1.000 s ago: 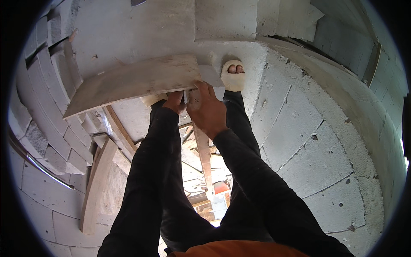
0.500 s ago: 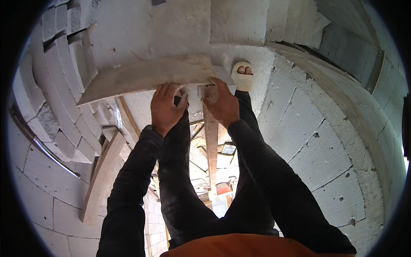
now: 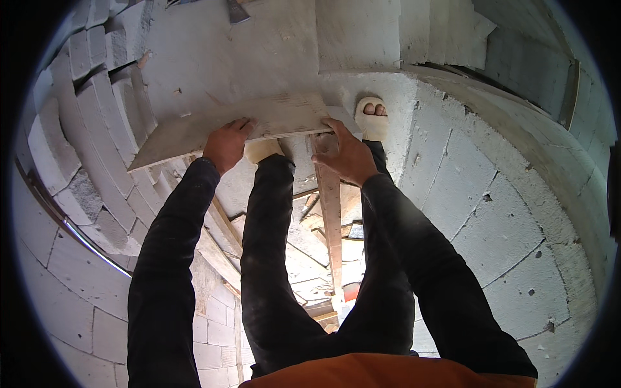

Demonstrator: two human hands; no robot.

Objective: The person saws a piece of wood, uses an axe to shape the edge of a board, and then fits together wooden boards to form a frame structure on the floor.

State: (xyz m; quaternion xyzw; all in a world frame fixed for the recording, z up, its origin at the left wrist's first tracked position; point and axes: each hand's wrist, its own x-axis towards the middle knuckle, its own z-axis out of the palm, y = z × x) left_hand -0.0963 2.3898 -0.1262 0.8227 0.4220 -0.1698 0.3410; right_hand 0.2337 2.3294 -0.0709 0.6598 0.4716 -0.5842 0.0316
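A flat grey-brown wooden board (image 3: 278,111) lies across in front of me, above my left foot. My left hand (image 3: 225,145) is closed on its near edge, fingertips on top. Over at the board's right end, my right hand (image 3: 346,154) has its fingers hooked on the corner. Its thumb is spread over the top of a long timber (image 3: 330,220), which runs down between my legs; whether the thumb touches it, I cannot tell.
Light block walls curve along the right (image 3: 491,207) and lower left. Stacked, broken blocks (image 3: 55,149) stand at left. My slippered feet (image 3: 371,119) flank the timber. An axe head (image 3: 237,11) lies at the far edge. Planks and debris show far below, through the opening.
My left hand has moved left along the board's edge, uncovering my left slipper. The board sits slightly lower and further right in view. My right hand stays at its right end.
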